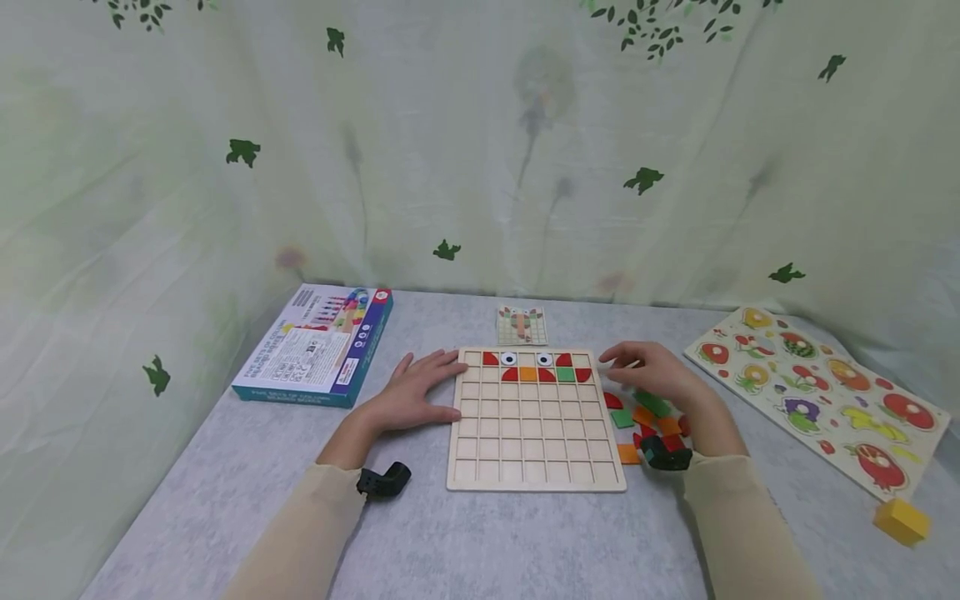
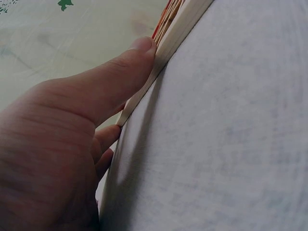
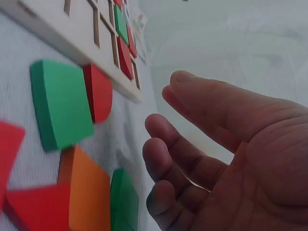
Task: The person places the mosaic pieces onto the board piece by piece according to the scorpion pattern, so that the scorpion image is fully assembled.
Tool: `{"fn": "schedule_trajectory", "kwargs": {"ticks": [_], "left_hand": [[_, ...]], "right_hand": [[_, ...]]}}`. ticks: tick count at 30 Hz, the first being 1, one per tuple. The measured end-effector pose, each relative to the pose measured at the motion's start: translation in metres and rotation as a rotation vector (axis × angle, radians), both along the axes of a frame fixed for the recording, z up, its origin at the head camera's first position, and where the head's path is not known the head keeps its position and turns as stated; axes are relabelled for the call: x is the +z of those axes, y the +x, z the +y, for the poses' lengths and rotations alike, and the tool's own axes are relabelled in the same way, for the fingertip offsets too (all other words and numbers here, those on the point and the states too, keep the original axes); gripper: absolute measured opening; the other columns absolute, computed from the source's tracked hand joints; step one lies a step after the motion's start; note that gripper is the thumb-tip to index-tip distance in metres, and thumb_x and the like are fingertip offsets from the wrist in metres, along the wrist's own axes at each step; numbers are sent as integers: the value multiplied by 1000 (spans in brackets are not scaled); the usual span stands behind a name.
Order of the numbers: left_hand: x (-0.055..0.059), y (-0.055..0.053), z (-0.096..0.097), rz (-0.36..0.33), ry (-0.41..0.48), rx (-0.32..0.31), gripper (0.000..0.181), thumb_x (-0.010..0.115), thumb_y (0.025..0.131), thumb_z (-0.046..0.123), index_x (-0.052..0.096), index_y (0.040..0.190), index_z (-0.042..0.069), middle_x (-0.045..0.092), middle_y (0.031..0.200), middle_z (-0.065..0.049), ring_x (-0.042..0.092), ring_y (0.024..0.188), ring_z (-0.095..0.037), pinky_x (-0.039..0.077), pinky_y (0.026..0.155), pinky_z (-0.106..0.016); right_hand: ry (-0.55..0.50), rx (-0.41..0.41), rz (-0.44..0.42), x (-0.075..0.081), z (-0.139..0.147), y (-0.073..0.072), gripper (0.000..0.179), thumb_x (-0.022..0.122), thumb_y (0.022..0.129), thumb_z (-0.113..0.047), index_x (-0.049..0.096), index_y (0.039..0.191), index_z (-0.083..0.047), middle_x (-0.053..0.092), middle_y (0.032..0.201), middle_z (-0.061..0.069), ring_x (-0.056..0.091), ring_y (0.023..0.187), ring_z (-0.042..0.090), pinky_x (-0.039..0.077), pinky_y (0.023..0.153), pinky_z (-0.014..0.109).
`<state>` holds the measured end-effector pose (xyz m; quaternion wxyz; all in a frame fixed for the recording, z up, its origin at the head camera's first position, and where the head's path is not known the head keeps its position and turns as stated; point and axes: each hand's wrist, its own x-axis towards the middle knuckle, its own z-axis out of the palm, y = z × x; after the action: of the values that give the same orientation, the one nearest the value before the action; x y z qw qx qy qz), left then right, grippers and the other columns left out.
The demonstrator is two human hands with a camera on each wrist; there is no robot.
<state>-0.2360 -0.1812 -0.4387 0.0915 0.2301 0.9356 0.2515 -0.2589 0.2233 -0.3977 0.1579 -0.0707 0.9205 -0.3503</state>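
Note:
A wooden grid board (image 1: 525, 450) lies flat, with several red, orange, green and eye-patterned tiles set in its upper two rows. My left hand (image 1: 412, 390) is at the board's left side, with the thumb (image 2: 137, 53) against its edge in the left wrist view. Above the table by the board's upper right corner hovers my right hand (image 1: 651, 373). Its fingers (image 3: 161, 156) are loosely bent, holding nothing. Loose tiles lie right of the board, among them a green tile (image 3: 65, 103), a red tile (image 3: 98, 94) and an orange tile (image 3: 89, 190); the right arm partly hides this pile.
Behind the board lies a small card (image 1: 522, 326) with a coloured grid picture. A blue and white box (image 1: 307, 346) is at the back left. On the right lie a fruit-picture board (image 1: 813, 392) and a yellow block (image 1: 902, 522). A printed curtain (image 1: 480, 167) hangs behind the table.

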Motion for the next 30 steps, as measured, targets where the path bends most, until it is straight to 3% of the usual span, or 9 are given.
{"fn": "schedule_trajectory", "kwargs": {"ticks": [8, 16, 23, 30], "left_hand": [[0, 0, 0, 9, 3, -2, 78, 73, 85, 53, 43, 152, 26, 25, 167, 0, 15, 157, -28, -6, 124, -60], [-1, 0, 0, 9, 2, -3, 78, 73, 85, 54, 43, 152, 27, 25, 167, 0, 14, 157, -28, -7, 124, -60], [0, -1, -1, 8, 3, -6, 79, 73, 85, 54, 43, 152, 27, 25, 167, 0, 14, 157, -28, -7, 124, -60], [0, -1, -1, 5, 8, -6, 79, 73, 85, 54, 43, 152, 26, 25, 167, 0, 14, 157, -29, -6, 124, -61]], "right_hand": [[25, -26, -32, -2, 17, 0, 37, 64, 96, -32, 64, 130, -18, 59, 123, 15, 52, 110, 29, 49, 83, 31], [37, -34, -54, -6, 36, 1, 34, 67, 95, -26, 66, 127, -16, 59, 112, 13, 52, 102, 25, 48, 77, 27], [47, 66, -38, -10, 49, 2, 32, 69, 94, -22, 68, 125, -15, 58, 100, 9, 51, 97, 24, 46, 76, 30], [47, 113, -93, -9, 61, 7, 37, 71, 92, -25, 66, 128, -21, 57, 115, 9, 49, 110, 26, 47, 82, 30]]}}
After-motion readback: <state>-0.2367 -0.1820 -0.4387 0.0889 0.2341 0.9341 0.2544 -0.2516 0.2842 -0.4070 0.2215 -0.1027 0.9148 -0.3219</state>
